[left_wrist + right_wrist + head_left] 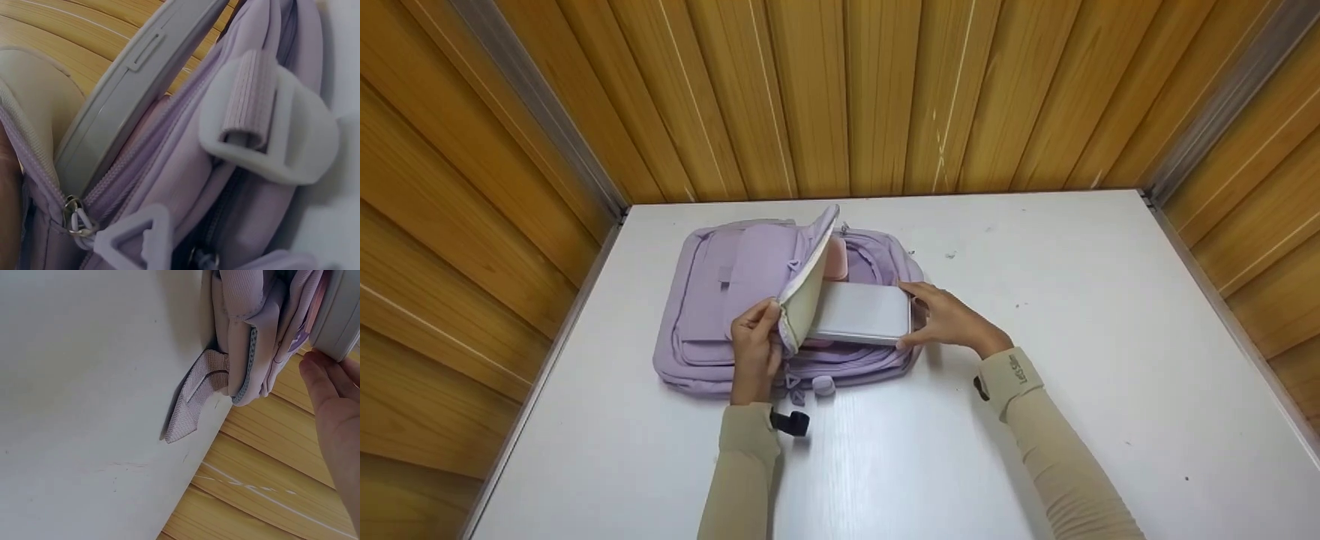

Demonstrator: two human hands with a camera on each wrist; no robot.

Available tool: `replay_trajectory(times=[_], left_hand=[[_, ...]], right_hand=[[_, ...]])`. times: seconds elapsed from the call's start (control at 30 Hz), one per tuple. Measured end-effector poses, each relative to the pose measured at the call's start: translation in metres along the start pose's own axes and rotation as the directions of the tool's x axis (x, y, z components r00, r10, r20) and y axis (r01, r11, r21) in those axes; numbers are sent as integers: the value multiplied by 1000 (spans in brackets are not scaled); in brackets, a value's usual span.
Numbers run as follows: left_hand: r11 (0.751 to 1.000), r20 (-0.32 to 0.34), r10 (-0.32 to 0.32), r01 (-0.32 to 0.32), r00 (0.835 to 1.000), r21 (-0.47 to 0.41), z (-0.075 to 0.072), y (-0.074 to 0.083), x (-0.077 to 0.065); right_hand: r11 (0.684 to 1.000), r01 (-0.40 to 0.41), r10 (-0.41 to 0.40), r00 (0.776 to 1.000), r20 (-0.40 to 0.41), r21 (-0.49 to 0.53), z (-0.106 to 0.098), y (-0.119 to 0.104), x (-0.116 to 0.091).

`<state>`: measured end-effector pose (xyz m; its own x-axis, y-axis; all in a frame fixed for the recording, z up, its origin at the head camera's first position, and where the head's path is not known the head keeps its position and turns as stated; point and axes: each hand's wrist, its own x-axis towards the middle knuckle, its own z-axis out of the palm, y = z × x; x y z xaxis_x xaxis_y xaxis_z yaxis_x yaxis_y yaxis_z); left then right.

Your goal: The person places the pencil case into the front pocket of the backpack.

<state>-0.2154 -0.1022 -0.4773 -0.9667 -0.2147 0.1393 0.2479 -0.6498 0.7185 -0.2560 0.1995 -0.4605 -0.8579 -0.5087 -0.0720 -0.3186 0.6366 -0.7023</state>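
A lilac backpack (709, 289) lies on the table with its front pocket unzipped. My left hand (755, 337) pinches the edge of the pocket flap (808, 289), which stands raised and shows a cream lining. A light grey flat case (864, 311) sticks partly out of the opening; its inner end is hidden behind the flap. My right hand (952, 319) grips the case's outer end between thumb and fingers. The left wrist view shows a small rectangular catch on the side of the case (121, 93). Behind it in the bag, a pink object (836, 259) is partly visible.
Triangular zip pulls (138, 239) and a white strap buckle (287, 129) hang at the bag's near side. A webbing strap end (194, 396) lies on the white table (1072, 300). Wood-patterned walls (885, 97) rise behind and at both sides.
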Motion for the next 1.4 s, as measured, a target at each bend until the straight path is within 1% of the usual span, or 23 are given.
replay_trajectory(times=[0.13, 0.33, 0.57, 0.67, 0.87, 0.97, 1.17, 1.3, 1.4], left_hand=[[1000, 3, -12, 12, 1000, 2, 1, -1, 0], [1000, 18, -27, 26, 999, 3, 0, -1, 1], [999, 41, -35, 35, 999, 2, -1, 3, 3], [999, 63, -41, 40, 997, 10, 0, 5, 2], [998, 69, -60, 59, 996, 25, 1, 6, 3], [998, 72, -60, 59, 996, 27, 2, 5, 3], [999, 99, -49, 47, 994, 23, 2, 3, 3], [999, 98, -49, 46, 994, 28, 2, 2, 3], [998, 81, -57, 54, 995, 35, 3, 2, 2]], right_hand=[[1000, 9, -9, 1000, -15, 7, 1, 2, 0], [1000, 13, -13, 1000, -12, 27, 0, 0, 1], [1000, -17, 18, 1000, -5, 21, -2, -6, 5], [1000, -27, 27, 1000, 3, 15, -2, -8, 6], [1000, -10, 10, 1000, -5, 21, -1, -9, 9], [1000, -5, 5, 1000, -9, 22, 1, -9, 10], [1000, -10, 10, 1000, -10, 19, 2, -9, 12], [1000, -18, 18, 1000, -6, 9, 2, -11, 12], [1000, -24, 24, 1000, -6, 1, 3, -11, 13]])
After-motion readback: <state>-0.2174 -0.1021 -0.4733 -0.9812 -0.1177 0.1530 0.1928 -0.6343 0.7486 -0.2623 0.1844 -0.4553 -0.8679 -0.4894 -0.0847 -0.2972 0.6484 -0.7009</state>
